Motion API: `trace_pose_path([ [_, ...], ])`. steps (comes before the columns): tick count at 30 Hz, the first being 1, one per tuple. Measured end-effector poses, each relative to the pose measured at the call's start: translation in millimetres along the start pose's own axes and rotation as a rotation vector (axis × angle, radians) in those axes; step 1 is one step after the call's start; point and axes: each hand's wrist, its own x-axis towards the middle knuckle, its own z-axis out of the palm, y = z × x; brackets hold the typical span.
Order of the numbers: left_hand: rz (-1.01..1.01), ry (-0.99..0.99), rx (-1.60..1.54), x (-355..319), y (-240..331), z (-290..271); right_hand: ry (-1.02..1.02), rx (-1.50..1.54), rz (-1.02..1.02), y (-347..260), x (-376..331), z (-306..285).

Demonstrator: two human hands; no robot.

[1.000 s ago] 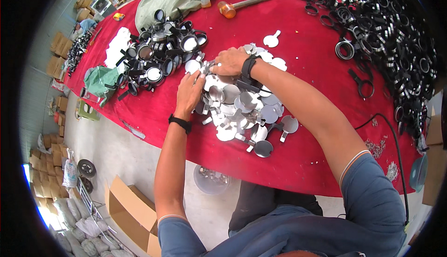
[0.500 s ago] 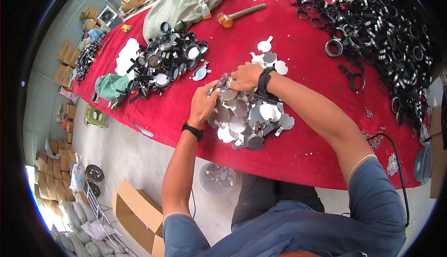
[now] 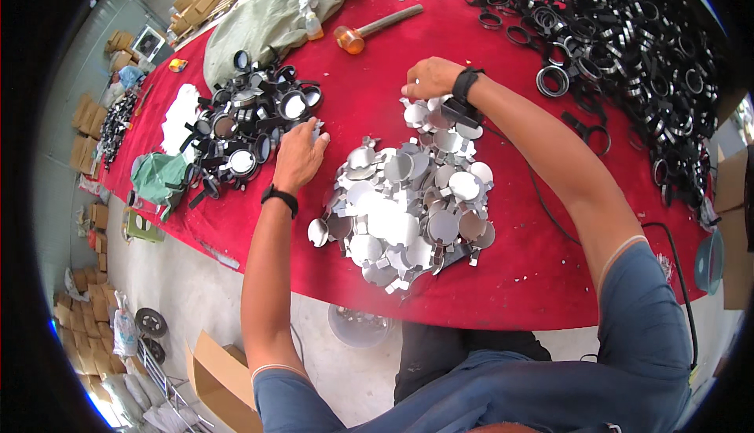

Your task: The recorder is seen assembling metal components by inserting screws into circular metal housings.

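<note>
A broad heap of flat silver metal discs with short tabs (image 3: 397,168) lies on the red cloth before me. My left hand (image 3: 298,157) is at the cloth between this heap and a smaller pile of black rings (image 3: 263,103). Its fingers and thumb close on a metal disc (image 3: 316,130), of which only a shiny edge shows. Over the far end of the heap is my right hand (image 3: 433,78), its fingers curled downward. What they hold, if anything, is hidden. A dark piece (image 3: 455,111) lies under my right wrist.
A larger mound of black rings (image 3: 628,56) covers the right side. An orange-headed mallet (image 3: 349,39), a grey-green cloth (image 3: 263,25) and a green bag (image 3: 161,175) lie farther off. A black cable (image 3: 671,264) runs along the right. A bucket (image 3: 357,327) stands below the table's edge.
Both hands have come off the discs gathered between them, which now lie spread in a heap. My left hand has moved left toward the black rings; my right hand has gone farther away.
</note>
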Motion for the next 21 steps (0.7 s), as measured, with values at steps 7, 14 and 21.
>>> trace_pose_path([
  [7, -0.017, 0.002, 0.148, 4.5, -0.5, 37.0, 0.056, -0.048, 0.178, -7.4, -5.2, 50.5],
  [14, -0.127, -0.112, -0.146, -7.6, 53.7, 7.1, 0.013, -0.006, -0.186, -70.1, -53.9, 58.5],
  [21, 0.033, -0.367, -0.228, -26.3, 93.2, -4.1, 0.030, -0.044, 0.095, -109.9, -117.9, 54.1],
])
